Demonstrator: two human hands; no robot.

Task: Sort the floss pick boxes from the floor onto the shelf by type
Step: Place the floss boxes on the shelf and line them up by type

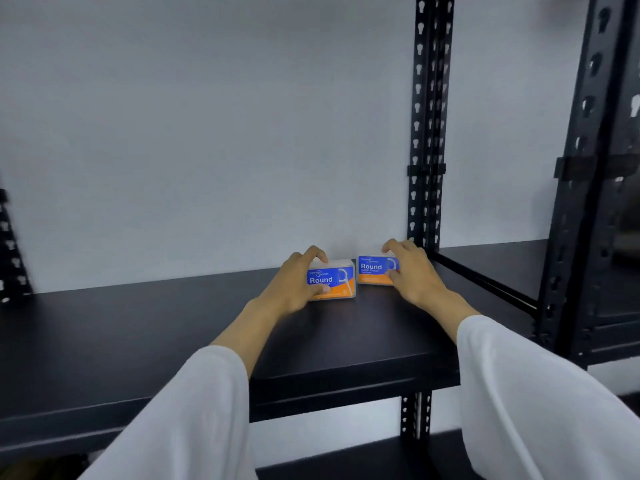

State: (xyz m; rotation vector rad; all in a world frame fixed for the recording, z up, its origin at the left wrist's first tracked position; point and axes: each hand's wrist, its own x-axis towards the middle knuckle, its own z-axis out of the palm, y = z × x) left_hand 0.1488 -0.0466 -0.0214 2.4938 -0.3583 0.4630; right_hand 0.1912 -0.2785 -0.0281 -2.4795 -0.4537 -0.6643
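Sleeves: two loose white sleeves (194,420) fill the bottom of the view, one on each forearm, both reaching forward over the shelf's front edge.
Shelf: black board (138,327) on a black slotted metal frame, running across the view against a pale wall (207,133).
Left hand: left hand (294,285) grips the left box, fingers curled over its top rear edge and thumb pressed on the lower front face.
Left box: left box (334,278) stands upright on the shelf near the wall, blue and orange label facing the camera, the word "Round" legible.
Right hand: right hand (412,268) grips the right box from its right end, fingers hooked over the top, thumb on the front face.
Right box: right box (374,270) carries the same blue and orange "Round" label, sits on the shelf slightly further back than the other, just beside it with a narrow gap between.
Upright post: black perforated upright (427,133) rises just right of the right hand, close to the wall.
Neighbouring bay: a second black shelf (491,258) continues to the right of the post at a similar height.
Lower level: another black board (346,459) shows beneath, between the sleeves.
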